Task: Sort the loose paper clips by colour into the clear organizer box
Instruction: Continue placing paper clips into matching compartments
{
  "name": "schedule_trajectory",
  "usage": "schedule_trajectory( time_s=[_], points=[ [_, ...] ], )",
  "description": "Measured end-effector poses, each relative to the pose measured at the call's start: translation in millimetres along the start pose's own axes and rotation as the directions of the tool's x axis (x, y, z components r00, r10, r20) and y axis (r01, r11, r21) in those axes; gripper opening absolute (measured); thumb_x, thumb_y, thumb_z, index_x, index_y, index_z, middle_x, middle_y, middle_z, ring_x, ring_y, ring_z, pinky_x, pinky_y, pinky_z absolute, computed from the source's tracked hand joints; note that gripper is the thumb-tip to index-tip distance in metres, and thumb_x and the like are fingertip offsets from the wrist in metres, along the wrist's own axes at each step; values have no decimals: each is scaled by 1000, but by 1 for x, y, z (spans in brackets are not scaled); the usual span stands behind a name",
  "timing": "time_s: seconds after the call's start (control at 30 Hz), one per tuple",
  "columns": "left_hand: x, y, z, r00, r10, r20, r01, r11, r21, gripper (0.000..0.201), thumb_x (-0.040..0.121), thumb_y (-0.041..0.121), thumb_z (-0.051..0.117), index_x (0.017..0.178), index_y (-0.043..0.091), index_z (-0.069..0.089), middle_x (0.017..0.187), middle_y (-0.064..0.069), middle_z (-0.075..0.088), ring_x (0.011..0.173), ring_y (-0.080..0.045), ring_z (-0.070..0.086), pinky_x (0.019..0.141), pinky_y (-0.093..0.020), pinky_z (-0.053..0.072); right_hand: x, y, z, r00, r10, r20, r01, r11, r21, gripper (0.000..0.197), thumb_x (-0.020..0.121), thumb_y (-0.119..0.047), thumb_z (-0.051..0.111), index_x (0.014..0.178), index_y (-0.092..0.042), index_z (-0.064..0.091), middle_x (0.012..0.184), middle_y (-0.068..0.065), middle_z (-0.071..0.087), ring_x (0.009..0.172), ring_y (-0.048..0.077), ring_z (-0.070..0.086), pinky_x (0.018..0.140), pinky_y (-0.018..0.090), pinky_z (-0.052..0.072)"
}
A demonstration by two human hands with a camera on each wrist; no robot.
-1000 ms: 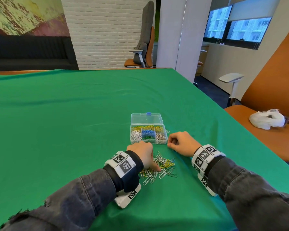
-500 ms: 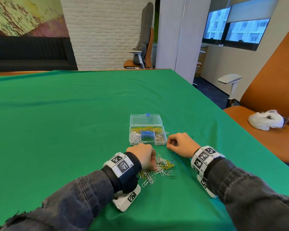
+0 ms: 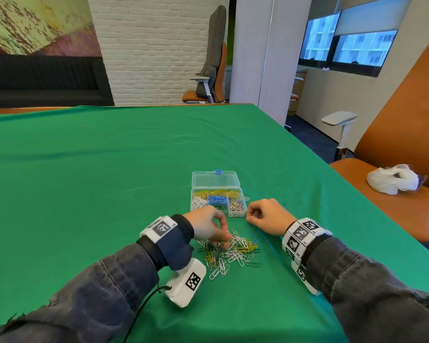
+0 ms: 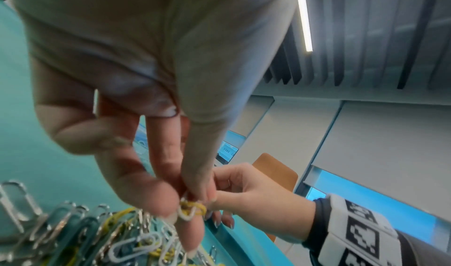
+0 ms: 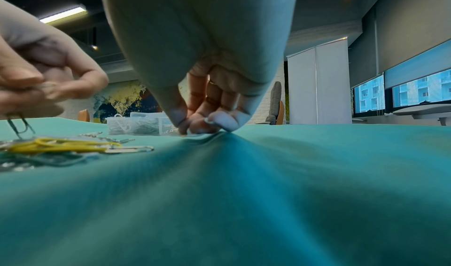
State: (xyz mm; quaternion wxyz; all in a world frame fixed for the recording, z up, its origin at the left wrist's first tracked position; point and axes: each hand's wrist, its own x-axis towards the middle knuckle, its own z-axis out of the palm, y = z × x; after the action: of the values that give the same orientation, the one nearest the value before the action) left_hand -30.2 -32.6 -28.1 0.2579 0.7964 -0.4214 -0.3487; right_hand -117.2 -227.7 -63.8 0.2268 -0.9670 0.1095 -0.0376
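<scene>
The clear organizer box (image 3: 234, 215) stands open on the green cloth, its lid (image 3: 216, 179) folded back, with yellow, white, blue and silver clips in its compartments. A loose pile of paper clips (image 3: 235, 251) lies just in front of it. My left hand (image 3: 224, 240) hovers over the pile's left side. In the left wrist view its fingertips (image 4: 195, 198) pinch a yellow and a white clip (image 4: 191, 211) together. A dark clip (image 5: 20, 126) dangles below that hand in the right wrist view. My right hand (image 3: 252, 216) rests curled on the cloth right of the box, fingertips (image 5: 223, 122) down, nothing visible in it.
An orange chair (image 3: 394, 169) with a white plastic bag (image 3: 391, 179) on its seat stands beyond the table's right edge. The green cloth (image 3: 84, 181) stretches wide to the left and behind the box.
My left hand has raised its fingers slightly off the pile, with clips pinched between them. The right hand and the box have stayed where they were.
</scene>
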Motion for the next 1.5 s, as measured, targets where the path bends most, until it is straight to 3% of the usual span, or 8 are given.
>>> schedule_trajectory(
  time_s=[0.13,0.4,0.57,0.73,0.93,1.1,1.23,1.5],
  points=[
    [-3,-1,-5,999,-23,25,26,991,-135,6,93,19,63,93,13,60,86,4,75,59,-5,64,43,-14,39,0,-1,0,1000,-7,4,7,1000,1,8,90,-14,60,86,-15,67,72,-11,58,65,1,51,61,11,39],
    [-2,-1,-6,998,16,-55,-26,980,-196,7,90,18,65,93,12,68,89,0,70,67,-6,67,50,-16,50,-3,-4,-2,999,-44,-16,45,999,29,9,89,-15,60,83,-21,64,72,-9,61,62,0,51,59,10,39],
    [0,0,-2,984,36,-172,-86,954,-288,6,93,11,61,89,8,64,80,-3,70,62,-10,68,49,-20,54,-9,-12,-4,985,-161,-61,170,963,207,19,83,-7,57,81,-24,65,78,6,67,67,24,58,68,35,51],
    [0,1,-5,964,14,-266,-108,934,-341,9,95,11,58,87,8,60,84,-8,72,62,-15,69,50,-23,55,-13,-18,-8,973,-228,-28,228,946,231,23,76,0,56,85,-16,71,73,-7,61,67,14,56,72,33,53],
    [4,0,-1,964,12,-265,-76,969,-233,15,98,8,53,82,9,53,86,-6,71,65,-12,67,53,-22,55,-12,-17,-8,976,-218,-22,217,951,219,20,76,-2,59,82,-15,72,76,3,66,70,19,59,72,34,54],
    [8,-1,3,971,2,-238,-43,985,-168,13,101,12,45,88,12,46,78,-2,63,60,-10,61,48,-19,50,-14,-20,-8,954,-276,116,245,943,224,9,75,-13,75,78,-21,71,78,2,69,64,5,54,70,28,53],
    [8,0,5,972,24,-232,-18,999,29,18,103,13,37,102,9,55,74,0,53,59,-10,53,50,-20,45,-13,-18,-9,946,-234,222,199,965,172,17,74,-3,63,79,-19,67,85,0,69,66,5,54,73,30,54],
    [3,11,12,995,-39,-91,70,928,367,32,102,10,28,113,4,57,114,-12,59,105,-26,53,80,-25,35,-11,-14,-7,928,-174,328,140,982,123,22,72,-7,70,85,-25,68,91,-6,63,69,11,49,75,38,51]
  ],
)
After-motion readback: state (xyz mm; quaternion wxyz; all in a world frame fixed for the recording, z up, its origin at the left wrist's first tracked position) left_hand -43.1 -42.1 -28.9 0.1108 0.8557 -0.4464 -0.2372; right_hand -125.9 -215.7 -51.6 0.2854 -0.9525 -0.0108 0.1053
